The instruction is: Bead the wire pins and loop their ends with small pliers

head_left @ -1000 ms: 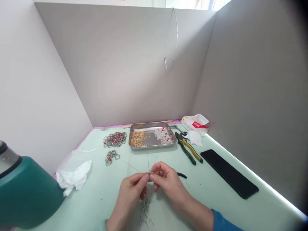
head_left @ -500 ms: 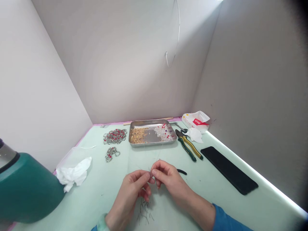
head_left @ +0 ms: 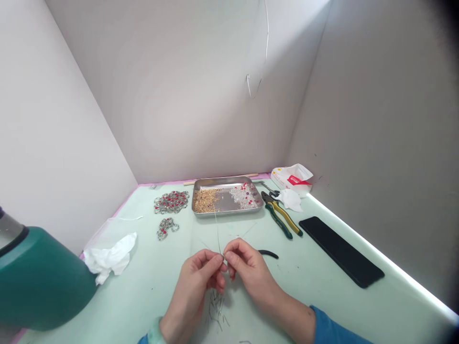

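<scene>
My left hand (head_left: 199, 279) and my right hand (head_left: 253, 277) meet fingertip to fingertip above the table's near middle. Between them, a thin wire (head_left: 217, 231) rises from the pinched thumb and forefinger of my left hand toward the tray. My right hand pinches right beside it; what lies between those fingertips is too small to make out. Below the hands lies a bunch of short bent wire pieces (head_left: 217, 310). Behind my right hand pokes out a black curved handle (head_left: 268, 253), its other end hidden.
A metal tray (head_left: 229, 214) holds gold beads (head_left: 206, 200) and clear and red beads (head_left: 245, 196). Two beaded wire heaps (head_left: 172, 202) lie left. Pliers (head_left: 281, 217), a black phone-like slab (head_left: 340, 251) and a box (head_left: 292, 177) stand right; tissue (head_left: 111, 258) and a green bottle (head_left: 46, 279) left.
The thin wire now stands up longer and more visibly from the fingertips. My right hand has shifted slightly left; both hands stay pinched close together.
</scene>
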The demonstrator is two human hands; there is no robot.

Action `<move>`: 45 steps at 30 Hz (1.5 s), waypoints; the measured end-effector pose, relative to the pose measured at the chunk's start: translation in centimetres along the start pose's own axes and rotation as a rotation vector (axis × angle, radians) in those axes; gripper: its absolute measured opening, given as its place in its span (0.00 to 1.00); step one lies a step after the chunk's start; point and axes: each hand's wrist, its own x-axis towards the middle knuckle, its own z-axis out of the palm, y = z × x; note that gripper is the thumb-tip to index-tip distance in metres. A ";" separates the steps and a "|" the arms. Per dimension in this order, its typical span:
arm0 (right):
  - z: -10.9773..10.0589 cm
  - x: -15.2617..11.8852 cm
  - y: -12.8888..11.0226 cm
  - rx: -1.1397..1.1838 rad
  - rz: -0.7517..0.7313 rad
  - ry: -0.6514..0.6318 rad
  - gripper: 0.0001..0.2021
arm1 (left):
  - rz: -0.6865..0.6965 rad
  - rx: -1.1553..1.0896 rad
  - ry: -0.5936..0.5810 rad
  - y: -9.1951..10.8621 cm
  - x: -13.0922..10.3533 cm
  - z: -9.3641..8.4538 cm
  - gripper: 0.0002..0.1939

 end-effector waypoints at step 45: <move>-2.6 0.8 -1.0 0.290 0.129 -0.330 0.10 | -0.071 0.216 -0.366 0.6 -0.6 -0.7 0.05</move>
